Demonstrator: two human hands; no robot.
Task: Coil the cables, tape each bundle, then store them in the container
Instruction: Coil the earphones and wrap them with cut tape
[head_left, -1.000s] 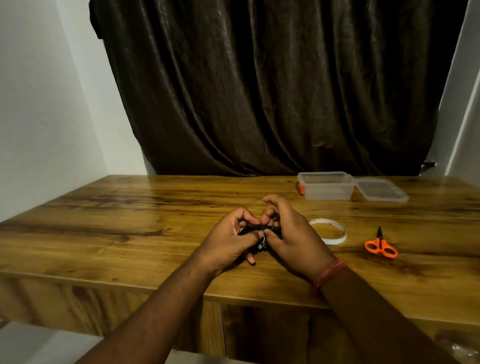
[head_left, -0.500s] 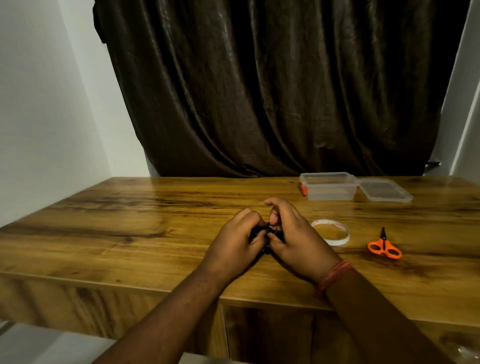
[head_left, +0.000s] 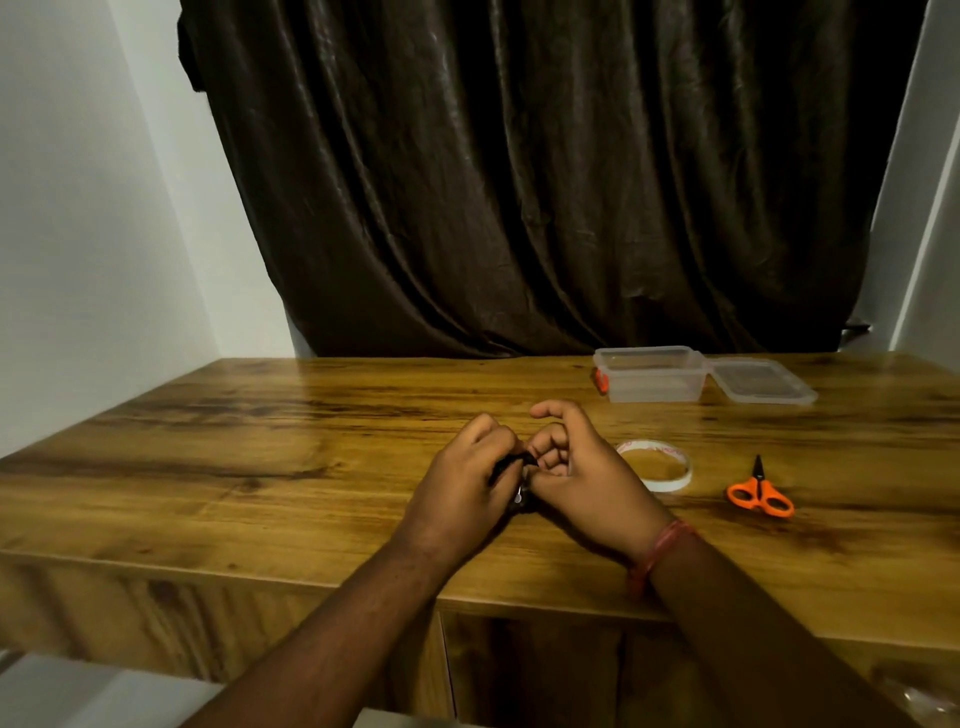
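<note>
Both hands (head_left: 462, 483) (head_left: 582, 467) pinching a small black cable (head_left: 511, 467) coil, grip tight. Risk: loops springing loose if either grip slackens reaching for tape (head_left: 657, 465).

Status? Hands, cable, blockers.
Left hand and right hand both grip small black coiled cable. Untaped. Clear plastic container open. Nothing blocking.
</note>
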